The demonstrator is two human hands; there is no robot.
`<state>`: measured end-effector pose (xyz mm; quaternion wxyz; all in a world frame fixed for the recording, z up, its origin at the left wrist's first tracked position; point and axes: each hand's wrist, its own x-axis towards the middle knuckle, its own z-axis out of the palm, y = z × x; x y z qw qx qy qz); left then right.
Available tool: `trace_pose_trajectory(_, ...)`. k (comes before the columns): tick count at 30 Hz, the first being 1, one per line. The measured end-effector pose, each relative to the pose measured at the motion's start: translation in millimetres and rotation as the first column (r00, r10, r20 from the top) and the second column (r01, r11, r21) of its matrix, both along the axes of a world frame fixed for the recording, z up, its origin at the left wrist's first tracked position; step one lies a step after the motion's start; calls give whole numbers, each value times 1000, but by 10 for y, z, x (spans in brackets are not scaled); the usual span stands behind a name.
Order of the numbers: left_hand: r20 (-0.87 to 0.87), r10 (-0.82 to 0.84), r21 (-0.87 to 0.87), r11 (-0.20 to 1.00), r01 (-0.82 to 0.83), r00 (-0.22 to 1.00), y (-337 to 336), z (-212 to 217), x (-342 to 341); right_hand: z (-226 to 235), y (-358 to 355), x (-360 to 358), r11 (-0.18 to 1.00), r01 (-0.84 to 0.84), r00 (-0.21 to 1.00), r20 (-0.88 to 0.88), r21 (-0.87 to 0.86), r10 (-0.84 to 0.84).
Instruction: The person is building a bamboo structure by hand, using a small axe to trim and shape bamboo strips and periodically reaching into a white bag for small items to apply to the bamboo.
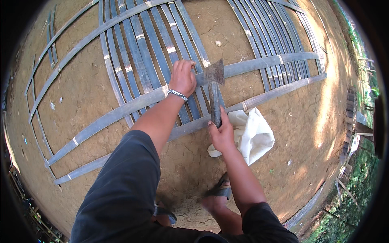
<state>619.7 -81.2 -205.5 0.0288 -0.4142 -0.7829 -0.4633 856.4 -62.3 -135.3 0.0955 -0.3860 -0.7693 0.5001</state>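
Note:
My right hand (pixel 222 131) is closed round the dark handle of a hatchet (pixel 215 101). Its flat, rusty metal head points away from me, over the long bamboo crosspiece. Just left of that head, my left hand (pixel 183 77) rests on the bamboo crosspiece (pixel 121 112) with its fingers curled round it; the fingertips are partly hidden. A chain bracelet circles the left wrist. Under the crosspiece run several lengthwise bamboo slats (pixel 148 46), dark with pale joints. A nearer bamboo crosspiece (pixel 259 98) passes below the hatchet handle.
A crumpled white sack (pixel 254 135) lies on the ground beside my right forearm. More slats in a second group (pixel 279 44) lie at the far right. Loose thin strips (pixel 52 38) are at the far left. My sandalled feet (pixel 221 198) stand on cracked bare earth.

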Motion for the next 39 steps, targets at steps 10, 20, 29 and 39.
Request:
trace_pose_trajectory(10,15,1,-6,1000,-1,1000,-3,35,29,-46,-127,-48,995,99,995,-14,23,-99)
trace_pose_trajectory(20,1,1,20,1000,-1,1000,-9,16,9,31,-107,-18,968,12,993,-118,250,19)
trace_pose_trajectory(29,-11,15,55,998,-15,1000,-28,-6,6,185,-229,160,1000,-6,1000,-23,-14,5)
trace_pose_trajectory(39,178,-48,-7,999,50,983,-32,-28,2,1869,267,973,817,192,951,-103,-544,-292)
